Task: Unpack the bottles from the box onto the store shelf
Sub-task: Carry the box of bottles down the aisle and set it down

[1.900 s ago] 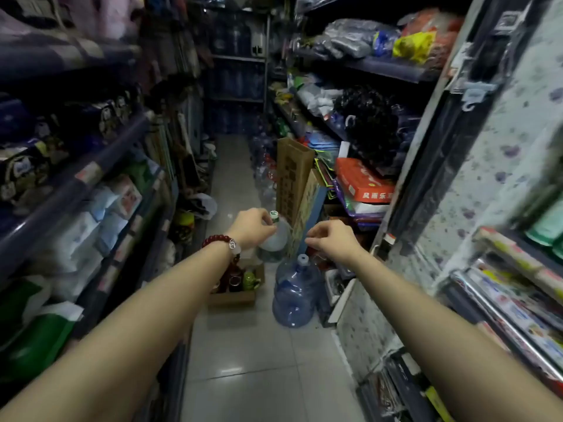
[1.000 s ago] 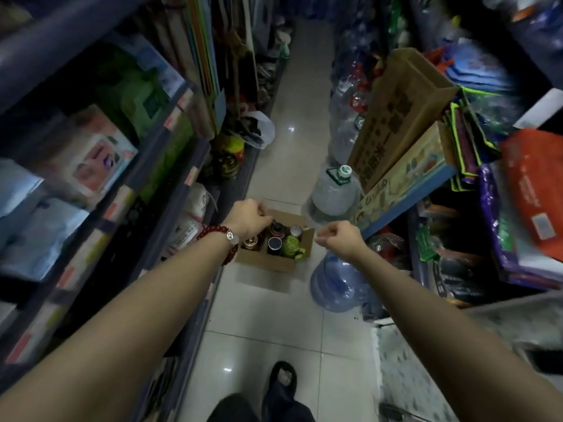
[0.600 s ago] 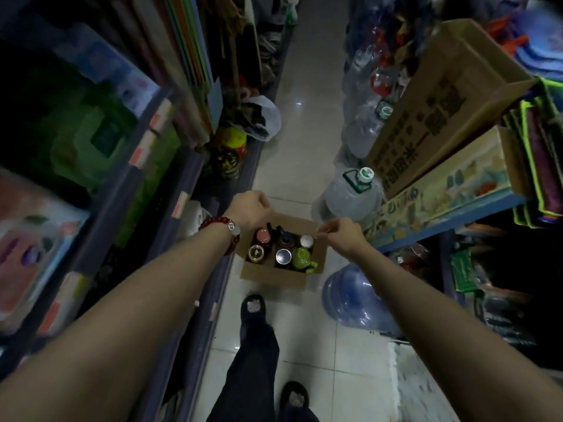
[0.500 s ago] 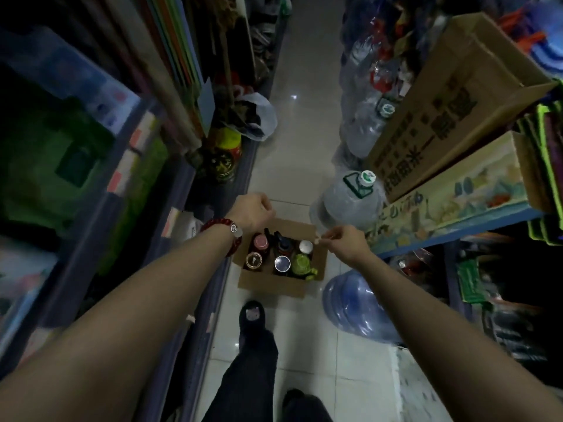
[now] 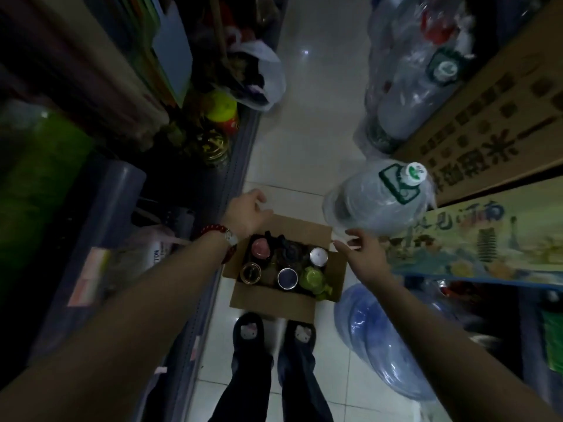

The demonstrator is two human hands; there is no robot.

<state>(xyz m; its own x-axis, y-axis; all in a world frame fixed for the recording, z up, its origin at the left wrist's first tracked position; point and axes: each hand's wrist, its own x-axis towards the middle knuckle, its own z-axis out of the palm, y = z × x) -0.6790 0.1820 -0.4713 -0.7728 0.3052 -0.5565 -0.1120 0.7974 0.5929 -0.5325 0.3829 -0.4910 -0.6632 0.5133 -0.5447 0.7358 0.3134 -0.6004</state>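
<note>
An open cardboard box [image 5: 274, 303] stands on the tiled floor just ahead of my feet. Several bottles stand upright inside it, seen from above: a pink cap [image 5: 260, 248], a gold-rimmed lid [image 5: 250, 272], a dark blue lid [image 5: 287, 277], a white cap [image 5: 318, 256] and a green-topped bottle [image 5: 312, 278]. My left hand [image 5: 248, 213], with a red bead bracelet at the wrist, hovers over the box's far left corner with relaxed fingers, holding nothing. My right hand [image 5: 362, 251] hangs over the box's right edge, fingers spread and empty.
The left store shelf [image 5: 234, 153] carries a yellow-lidded jar [image 5: 221, 109] and packaged goods. On the right stand a large clear water jug [image 5: 377, 199], a blue water jug [image 5: 384, 336] and leaning cardboard cartons [image 5: 487, 117]. A white plastic bag [image 5: 265, 74] lies further along the narrow aisle.
I have walked up to the box and my view has tipped down over it. Both hands, loosely curled before, have opened and lowered toward the box's rim.
</note>
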